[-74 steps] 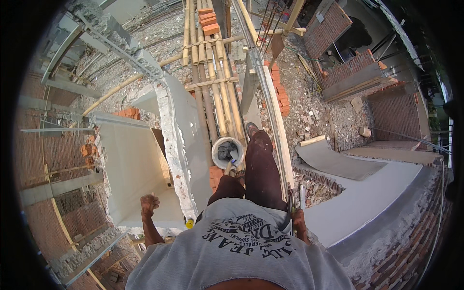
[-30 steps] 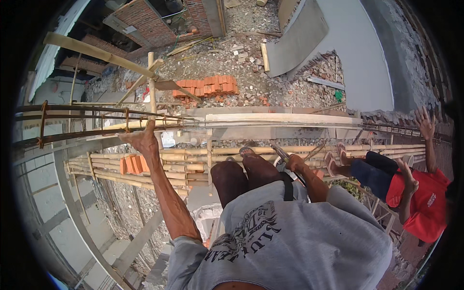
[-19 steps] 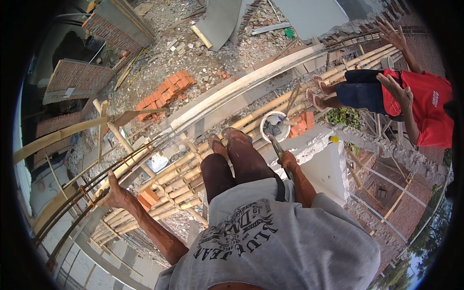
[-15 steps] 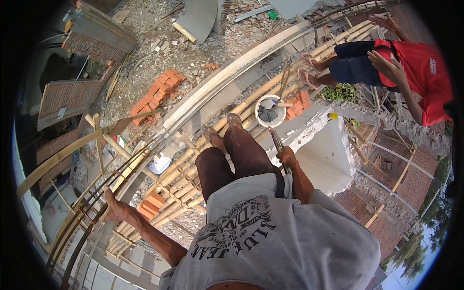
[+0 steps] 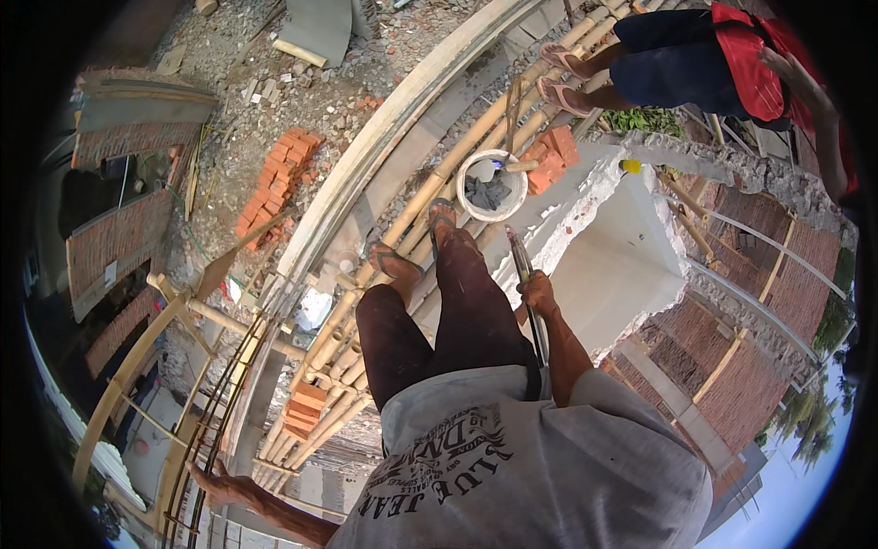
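Note:
My left hand (image 5: 222, 487) is at the lower left, fingers apart, beside a bundle of thin steel rods (image 5: 206, 416). Whether it touches the rods I cannot tell. In my right hand (image 5: 538, 295), closed in front of my right hip, is a long narrow metal bar (image 5: 522, 258) with its far end pointing toward a white bucket (image 5: 466, 203). Grey lumps and a tool with a wooden handle (image 5: 523, 166) are in the bucket. My sandalled feet (image 5: 395, 263) stand on bamboo poles (image 5: 430, 206).
A person in a red shirt (image 5: 741, 55) stands on the poles at the upper right. Bricks (image 5: 554, 157) sit beside the bucket, others (image 5: 305, 409) lie on the poles. A broken-edged white wall opening (image 5: 622, 247) is at my right. Below lies rubble (image 5: 311, 101) with a brick pile (image 5: 279, 183).
My view has shifted, and my feet are now farther apart, the right one closer to the bucket. My left hand sits lower in view. The other person's arms have lowered.

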`<state>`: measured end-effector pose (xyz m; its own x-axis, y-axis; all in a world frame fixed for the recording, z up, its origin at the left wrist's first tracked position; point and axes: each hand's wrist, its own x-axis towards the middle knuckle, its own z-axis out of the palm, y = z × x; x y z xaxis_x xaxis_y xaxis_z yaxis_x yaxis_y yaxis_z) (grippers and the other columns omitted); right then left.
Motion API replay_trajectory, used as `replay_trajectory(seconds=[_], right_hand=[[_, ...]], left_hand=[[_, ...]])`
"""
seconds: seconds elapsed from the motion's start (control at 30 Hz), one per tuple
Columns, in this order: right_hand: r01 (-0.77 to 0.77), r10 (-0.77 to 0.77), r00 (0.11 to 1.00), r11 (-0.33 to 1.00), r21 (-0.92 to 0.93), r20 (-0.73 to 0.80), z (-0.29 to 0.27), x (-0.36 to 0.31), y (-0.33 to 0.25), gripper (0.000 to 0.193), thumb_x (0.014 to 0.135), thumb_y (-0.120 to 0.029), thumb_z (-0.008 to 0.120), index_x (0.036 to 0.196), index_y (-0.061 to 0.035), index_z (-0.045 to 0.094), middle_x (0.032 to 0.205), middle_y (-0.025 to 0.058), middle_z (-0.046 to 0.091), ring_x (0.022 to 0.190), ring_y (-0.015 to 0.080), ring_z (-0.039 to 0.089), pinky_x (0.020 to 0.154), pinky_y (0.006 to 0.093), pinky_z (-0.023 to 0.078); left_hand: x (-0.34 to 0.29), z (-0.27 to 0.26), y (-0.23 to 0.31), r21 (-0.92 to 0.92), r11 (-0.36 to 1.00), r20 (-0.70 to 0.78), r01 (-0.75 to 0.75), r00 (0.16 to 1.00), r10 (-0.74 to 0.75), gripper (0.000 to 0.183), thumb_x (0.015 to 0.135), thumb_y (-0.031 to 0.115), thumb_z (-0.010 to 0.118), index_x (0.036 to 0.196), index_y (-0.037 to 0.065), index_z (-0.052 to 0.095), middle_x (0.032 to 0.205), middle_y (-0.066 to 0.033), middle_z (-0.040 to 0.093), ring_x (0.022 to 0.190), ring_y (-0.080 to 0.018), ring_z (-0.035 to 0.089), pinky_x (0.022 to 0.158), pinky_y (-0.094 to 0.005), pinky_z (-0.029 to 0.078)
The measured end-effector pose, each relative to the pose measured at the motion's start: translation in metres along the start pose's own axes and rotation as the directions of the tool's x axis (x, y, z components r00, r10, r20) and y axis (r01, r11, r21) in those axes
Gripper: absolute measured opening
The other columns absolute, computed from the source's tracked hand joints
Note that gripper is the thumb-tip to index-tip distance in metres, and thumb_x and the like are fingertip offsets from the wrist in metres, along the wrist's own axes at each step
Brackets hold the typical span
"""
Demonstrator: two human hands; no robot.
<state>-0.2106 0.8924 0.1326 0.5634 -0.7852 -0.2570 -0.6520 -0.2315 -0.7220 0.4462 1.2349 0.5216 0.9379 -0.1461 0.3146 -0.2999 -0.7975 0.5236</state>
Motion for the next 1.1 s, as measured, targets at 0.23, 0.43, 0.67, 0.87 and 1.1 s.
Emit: replay_trajectory(seconds=[0.23, 0.43, 0.67, 0.87, 1.1], right_hand=[[-0.664, 0.707, 0.701, 0.694, -0.277, 0.092, -0.02, 0.102, 0.002, 0.036, 0.078, -0.023, 0.067, 0.102, 0.001, 0.054, 0.088, 0.0209, 0.067, 0.083, 0.0347, 0.065, 0.075, 0.0428, 0.053], [-0.438, 0.509, 0.858, 0.793, -0.424, 0.066, -0.017, 0.176, 0.028, 0.036, 0.077, -0.015, 0.063, 0.103, 0.004, 0.048, 0.086, 0.0245, 0.065, 0.082, 0.0428, 0.064, 0.075, 0.0482, 0.052], [-0.252, 0.251, 0.967, 0.896, -0.366, -0.051, 0.036, 0.217, 0.108, 0.036, 0.079, -0.011, 0.064, 0.106, -0.0015, 0.043, 0.095, 0.0253, 0.059, 0.089, 0.0459, 0.059, 0.08, 0.0495, 0.048], [-0.293, 0.256, 0.956, 0.877, -0.38, -0.145, 0.089, 0.226, 0.164, 0.04, 0.08, -0.008, 0.067, 0.111, -0.0019, 0.042, 0.093, 0.0249, 0.059, 0.084, 0.046, 0.06, 0.069, 0.0505, 0.048], [-0.252, 0.221, 0.967, 0.889, -0.382, -0.122, 0.093, 0.223, 0.19, 0.046, 0.081, -0.009, 0.068, 0.119, -0.0017, 0.042, 0.098, 0.0244, 0.061, 0.088, 0.0445, 0.062, 0.074, 0.0485, 0.051]], left_hand=[[-0.028, 0.009, 0.013, 0.114, 0.975, -0.034, 0.193, 0.981, -0.19, 0.086, 0.086, 0.078, 0.04, 0.143, 0.013, 0.049, 0.148, -0.019, 0.041, 0.134, -0.0409, 0.039, 0.092, -0.0567, 0.054], [-0.154, 0.165, 0.038, -0.009, 0.795, 0.237, 0.607, 0.774, -0.588, 0.057, 0.087, 0.035, 0.07, 0.119, -0.009, 0.055, 0.116, -0.0239, 0.058, 0.106, -0.0323, 0.059, 0.082, -0.0439, 0.058], [-0.17, 0.417, 0.064, -0.192, 0.979, 0.549, 0.07, 0.835, 0.048, 0.033, 0.09, 0.017, 0.072, 0.115, -0.002, 0.061, 0.103, -0.0106, 0.066, 0.094, -0.0173, 0.062, 0.078, -0.0292, 0.053], [-0.139, 0.59, 0.116, -0.477, 0.841, 0.375, -0.257, 0.805, 0.459, 0.03, 0.091, 0.016, 0.071, 0.115, 0.0, 0.065, 0.106, -0.011, 0.069, 0.096, -0.017, 0.065, 0.088, -0.0322, 0.052], [-0.16, 0.668, 0.143, -0.473, 0.682, 0.353, -0.558, 0.589, 0.727, 0.035, 0.091, 0.022, 0.069, 0.119, 0.003, 0.065, 0.108, -0.0109, 0.068, 0.102, -0.0192, 0.064, 0.091, -0.0329, 0.05]])
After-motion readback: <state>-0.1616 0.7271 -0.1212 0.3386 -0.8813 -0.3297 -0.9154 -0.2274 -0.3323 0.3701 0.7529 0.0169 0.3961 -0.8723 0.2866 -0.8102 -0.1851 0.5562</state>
